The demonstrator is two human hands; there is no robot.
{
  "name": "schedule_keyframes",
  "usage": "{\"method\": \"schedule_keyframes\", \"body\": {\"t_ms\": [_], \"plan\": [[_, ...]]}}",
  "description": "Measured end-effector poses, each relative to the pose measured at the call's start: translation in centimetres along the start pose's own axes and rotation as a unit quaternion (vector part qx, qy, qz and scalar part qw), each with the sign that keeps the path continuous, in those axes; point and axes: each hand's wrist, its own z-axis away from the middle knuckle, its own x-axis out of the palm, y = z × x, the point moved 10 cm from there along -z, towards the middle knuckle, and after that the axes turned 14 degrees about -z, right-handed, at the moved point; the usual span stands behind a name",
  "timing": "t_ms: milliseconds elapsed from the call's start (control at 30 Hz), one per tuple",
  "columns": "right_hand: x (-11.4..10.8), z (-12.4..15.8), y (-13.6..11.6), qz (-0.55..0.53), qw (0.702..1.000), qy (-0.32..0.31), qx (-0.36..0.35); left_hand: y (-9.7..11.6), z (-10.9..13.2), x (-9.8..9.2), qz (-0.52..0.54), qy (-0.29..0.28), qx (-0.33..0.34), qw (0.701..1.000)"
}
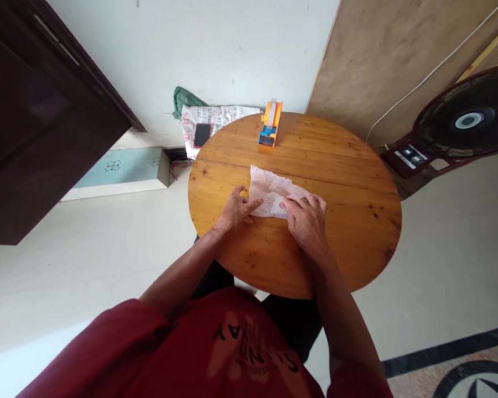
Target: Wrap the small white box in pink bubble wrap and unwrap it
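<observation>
- Bubble-wrap bundle [268,190], one, pale pink and see-through: lying flat on the round wooden table [348,232], near its middle, directly ahead of you and slanting down to the right. It is probably sitting there so that both your arms are reaching it without stretching. What it may be enclosing is not showing clearly.
- Left hand [234,211]: your thumb is resting on the bundle's near left corner, while your fingers are spreading apart from the thumb, beside the edge. This light touch is likely steadying that end.
- Right hand [307,221]: your bent fingers are lying close together over the right end, fingertips on the film. Whether they are clamping it or only pressing, you cannot tell from this angle. Such springy film is presumably calling for pressure to stay flat.
- Tape dispenser [269,131], orange and blue: standing near the table's far rim, well apart from your hands, perhaps so placed to be leaving them elbow room.
- Phone [202,135], dark-faced: lying beyond the table on a printed white sack [191,119], seemingly set aside.
</observation>
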Motion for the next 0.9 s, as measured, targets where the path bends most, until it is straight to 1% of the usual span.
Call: {"method": "schedule_keyframes", "body": {"t_ms": [100, 167, 300, 400, 467, 533, 600, 733, 900], "plan": [[-0.3, -0.1, -0.4, -0.021, 1.0, 0.01, -0.013, -0.8, 0.4, -0.2, 0.056, -0.006, -0.024, 0.998], [-0.4, -0.1, -0.5, -0.028, 0.999, 0.015, -0.017, -0.9, 0.5, 0.1, 0.071, -0.013, -0.029, 0.997], [-0.2, 0.0, -0.2, -0.009, 1.0, 0.008, -0.003, -0.1, 0.4, 1.2, 0.093, -0.024, -0.042, 0.994], [-0.1, 0.0, 0.0, -0.015, 1.0, 0.002, 0.002, 0.5, 0.2, 2.4, 0.095, -0.041, -0.052, 0.993], [-0.3, -0.1, -0.1, -0.028, 1.0, 0.003, 0.0, 0.9, 0.0, 2.6, 0.095, -0.035, -0.046, 0.994], [-0.3, -0.1, -0.2, -0.036, 0.999, 0.002, 0.0, 1.4, -0.3, 2.5, 0.099, -0.012, -0.021, 0.995], [-0.3, -0.1, -0.2, -0.038, 0.999, -0.003, 0.005, 2.2, -0.6, 2.5, 0.098, 0.007, 0.018, 0.995], [-0.1, 0.0, 0.0, -0.035, 0.999, -0.011, 0.01, 3.7, -1.0, 3.4, 0.074, 0.015, 0.098, 0.992], [0.2, 0.1, 0.2, -0.03, 0.999, -0.016, 0.007, 5.5, -0.6, 4.6, -0.009, 0.022, 0.167, 0.986]]}}
